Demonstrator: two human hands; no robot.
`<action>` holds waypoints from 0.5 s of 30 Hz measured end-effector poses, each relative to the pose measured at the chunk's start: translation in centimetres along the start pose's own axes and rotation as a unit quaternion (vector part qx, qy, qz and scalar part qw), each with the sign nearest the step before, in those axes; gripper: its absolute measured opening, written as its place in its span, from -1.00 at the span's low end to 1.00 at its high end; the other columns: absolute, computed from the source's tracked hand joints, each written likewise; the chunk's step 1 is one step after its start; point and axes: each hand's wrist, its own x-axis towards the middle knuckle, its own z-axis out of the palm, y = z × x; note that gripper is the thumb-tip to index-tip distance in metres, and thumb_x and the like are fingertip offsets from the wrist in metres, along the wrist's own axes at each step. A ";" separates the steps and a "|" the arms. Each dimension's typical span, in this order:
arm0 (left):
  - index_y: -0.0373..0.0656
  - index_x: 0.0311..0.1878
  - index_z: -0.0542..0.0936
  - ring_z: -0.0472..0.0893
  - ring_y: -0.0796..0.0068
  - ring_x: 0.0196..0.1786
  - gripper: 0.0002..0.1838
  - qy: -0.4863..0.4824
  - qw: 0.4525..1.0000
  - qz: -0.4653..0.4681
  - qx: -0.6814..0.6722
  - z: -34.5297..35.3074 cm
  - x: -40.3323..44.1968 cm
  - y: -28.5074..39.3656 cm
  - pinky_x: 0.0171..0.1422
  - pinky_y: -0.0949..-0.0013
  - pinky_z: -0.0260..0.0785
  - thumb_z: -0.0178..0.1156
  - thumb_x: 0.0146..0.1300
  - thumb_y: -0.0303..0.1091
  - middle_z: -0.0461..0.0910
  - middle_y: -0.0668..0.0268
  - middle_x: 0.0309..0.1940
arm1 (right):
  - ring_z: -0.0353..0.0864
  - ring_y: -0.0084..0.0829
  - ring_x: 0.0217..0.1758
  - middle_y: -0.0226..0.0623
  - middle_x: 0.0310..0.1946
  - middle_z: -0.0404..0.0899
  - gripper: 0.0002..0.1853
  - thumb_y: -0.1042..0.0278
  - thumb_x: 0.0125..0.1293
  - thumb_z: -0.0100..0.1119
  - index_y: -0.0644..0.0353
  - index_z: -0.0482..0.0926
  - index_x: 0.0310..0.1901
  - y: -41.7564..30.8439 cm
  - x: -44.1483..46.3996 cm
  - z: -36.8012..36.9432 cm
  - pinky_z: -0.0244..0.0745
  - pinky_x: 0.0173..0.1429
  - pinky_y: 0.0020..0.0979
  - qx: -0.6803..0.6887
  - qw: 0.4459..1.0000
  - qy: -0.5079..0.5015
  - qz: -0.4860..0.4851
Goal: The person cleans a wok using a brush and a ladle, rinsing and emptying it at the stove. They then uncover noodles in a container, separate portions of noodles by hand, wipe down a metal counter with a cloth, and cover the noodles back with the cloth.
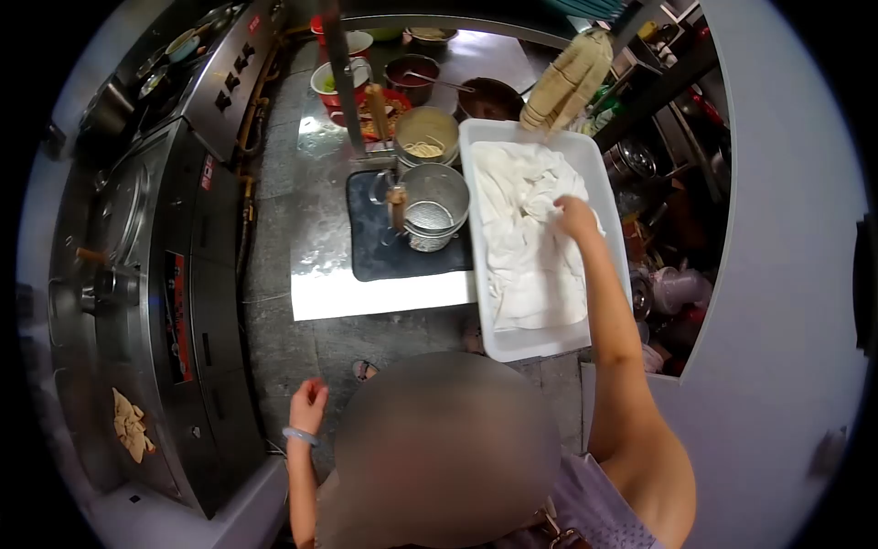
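Observation:
My right hand (574,218) is over the white cloth (535,265) at its right side, fingers pressed together; whether they pinch the cloth is too small to tell. The cloth lies in folds inside a long white plastic tub (508,345). My left hand (310,400), with a light bracelet at the wrist, hangs low over the floor with its fingers curled together and nothing visible in them. Left of the tub, a metal strainer pot (433,203) with a wooden handle stands on a black mat (370,247).
A pot with noodles (425,148), a dark red pot (412,78) and a red-rimmed bowl (334,80) stand farther back on the steel table (320,229). A beige cloth (567,82) hangs behind the tub. Stoves (174,165) line the left; shelves are at right.

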 end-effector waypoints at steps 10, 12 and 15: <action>-0.16 0.15 0.40 0.44 0.30 0.13 -0.51 -0.167 0.940 0.295 0.029 24.1 9.0 28.7 0.22 0.30 0.27 0.18 0.12 -0.32 0.46 0.13 0.07 | 0.06 -0.07 0.38 -0.14 0.14 0.32 -0.81 0.48 -0.07 0.10 0.19 0.51 -0.33 1.8 -4.1 3.3 -0.23 0.39 0.13 -0.063 0.903 0.077 -0.417; -0.14 0.14 0.41 0.44 0.24 0.13 -0.49 -0.033 0.911 0.396 0.113 27.7 11.7 29.9 0.22 0.27 0.27 0.19 0.06 -0.32 0.45 0.11 0.08 | 0.10 -0.07 0.36 -0.15 0.10 0.36 -0.82 0.50 -0.05 0.07 0.19 0.49 -0.33 1.4 -6.6 -1.9 -0.27 0.39 0.14 0.000 0.907 0.063 -0.416; -0.10 0.12 0.43 0.46 0.15 0.08 -0.46 0.106 0.814 0.454 0.347 30.1 12.5 31.8 0.15 0.27 0.31 0.19 -0.04 -0.36 0.47 0.05 0.04 | 0.33 -0.11 0.19 -0.20 -0.11 0.49 -0.87 0.51 0.01 0.02 0.21 0.42 -0.34 4.0 -10.4 -8.0 0.03 0.33 0.04 0.109 0.900 -0.027 -0.422</action>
